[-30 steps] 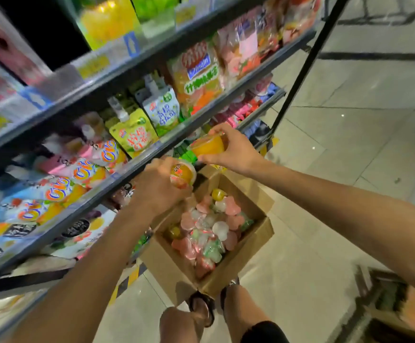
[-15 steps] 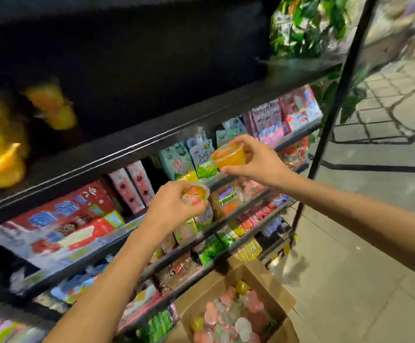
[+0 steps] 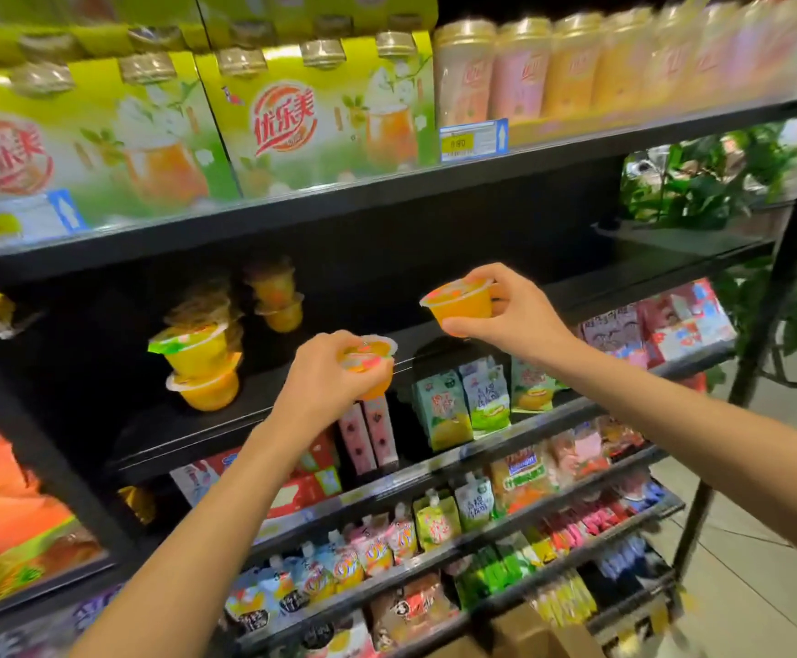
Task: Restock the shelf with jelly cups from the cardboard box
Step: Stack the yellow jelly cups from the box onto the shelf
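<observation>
My left hand [image 3: 325, 377] grips an orange jelly cup [image 3: 372, 362] from above, just in front of the edge of the dark shelf [image 3: 434, 334]. Higher and to the right, my right hand [image 3: 513, 308] holds a second orange jelly cup [image 3: 458, 302] by its side, level with that shelf's opening. Stacked orange jelly cups [image 3: 202, 368] stand at the shelf's left, with more cups [image 3: 275, 296] behind them. Only a corner of the cardboard box [image 3: 525, 631] shows at the bottom edge.
Yellow-green drink cartons [image 3: 320, 111] and tall cups [image 3: 520, 68] fill the shelf above. Pouches and snack packs [image 3: 463, 406] crowd the shelves below. A black upright post [image 3: 767, 325] ends the rack on the right, with green plants [image 3: 700, 182] and tiled floor [image 3: 757, 586] beyond.
Both hands rose from above the box to the dark shelf, each keeping its jelly cup. The view tilted up, so the box has almost left the frame.
</observation>
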